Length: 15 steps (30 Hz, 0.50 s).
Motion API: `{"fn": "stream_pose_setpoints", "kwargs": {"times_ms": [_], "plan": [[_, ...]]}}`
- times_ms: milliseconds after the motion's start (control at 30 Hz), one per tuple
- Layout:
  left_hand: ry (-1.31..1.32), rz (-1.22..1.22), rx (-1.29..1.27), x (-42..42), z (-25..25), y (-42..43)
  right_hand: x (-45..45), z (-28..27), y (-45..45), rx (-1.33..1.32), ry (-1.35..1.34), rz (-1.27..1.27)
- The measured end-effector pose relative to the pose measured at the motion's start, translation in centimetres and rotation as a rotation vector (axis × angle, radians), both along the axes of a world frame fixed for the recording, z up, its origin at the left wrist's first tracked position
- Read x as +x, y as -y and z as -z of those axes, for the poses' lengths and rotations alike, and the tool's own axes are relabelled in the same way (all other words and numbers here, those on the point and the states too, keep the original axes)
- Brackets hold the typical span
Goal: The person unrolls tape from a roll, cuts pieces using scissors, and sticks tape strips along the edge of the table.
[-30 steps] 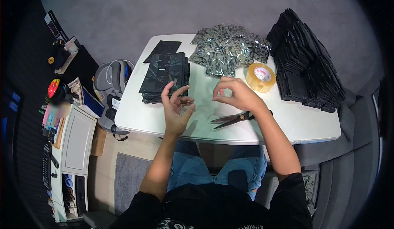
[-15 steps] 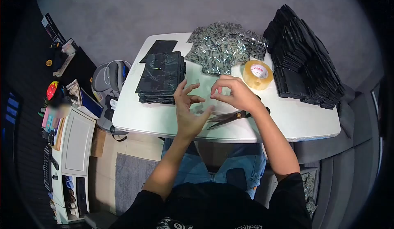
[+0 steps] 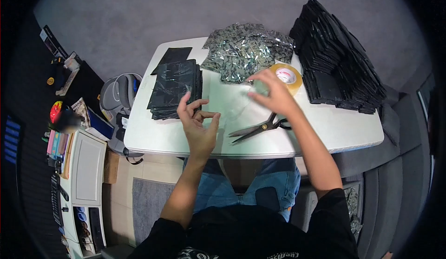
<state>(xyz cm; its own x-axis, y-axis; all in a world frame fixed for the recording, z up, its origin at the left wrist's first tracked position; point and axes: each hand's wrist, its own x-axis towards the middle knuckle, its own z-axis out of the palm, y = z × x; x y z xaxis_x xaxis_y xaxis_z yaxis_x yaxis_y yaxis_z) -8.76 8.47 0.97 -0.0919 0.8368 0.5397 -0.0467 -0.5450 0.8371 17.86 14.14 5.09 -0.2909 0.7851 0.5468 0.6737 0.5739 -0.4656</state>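
My left hand [image 3: 200, 131] is over the near left of the white table, index finger raised, thumb and another fingertip pressed together; anything in that pinch is too small or clear to make out. Right of it, my right hand [image 3: 274, 94] hovers with thumb and fingers apart, slightly blurred, in front of the clear tape roll [image 3: 285, 77]. Black scissors [image 3: 262, 127] lie on the table below the right hand, blades parted and pointing left. Beyond the left hand sits a stack of black plastic packets [image 3: 174, 87]. Shiny camouflage-patterned packets [image 3: 244, 50] are heaped at the back middle.
A tall pile of black packets [image 3: 334, 64] fills the table's right side. The white table's [image 3: 186, 146] near edge runs before my lap. Left are a grey chair [image 3: 120, 91] and a white cabinet [image 3: 85, 163]; a grey sofa [image 3: 383, 194] is at right.
My right hand has opened from a pinch and moved slightly up, by the tape roll. My left hand came toward it, then moved back left and closed thumb to fingertip. The view has shifted slightly.
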Motion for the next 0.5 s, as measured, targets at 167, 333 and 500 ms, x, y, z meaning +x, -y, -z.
{"fn": "stream_pose_setpoints", "kwargs": {"times_ms": [167, 333, 500], "plan": [[-0.043, 0.007, 0.023, -1.7, -0.6, -0.9, 9.0, 0.8, -0.7, -0.127, 0.122, 0.244], [-0.114, 0.023, 0.002, -2.4, -2.2, -0.4, 10.0, 2.2, -0.6, -0.142, 0.278, 0.274], [-0.198, 0.064, -0.059, -0.7, -4.8, 3.7, 7.8, 2.9, -1.5, -0.122, 0.332, 0.449]]}}
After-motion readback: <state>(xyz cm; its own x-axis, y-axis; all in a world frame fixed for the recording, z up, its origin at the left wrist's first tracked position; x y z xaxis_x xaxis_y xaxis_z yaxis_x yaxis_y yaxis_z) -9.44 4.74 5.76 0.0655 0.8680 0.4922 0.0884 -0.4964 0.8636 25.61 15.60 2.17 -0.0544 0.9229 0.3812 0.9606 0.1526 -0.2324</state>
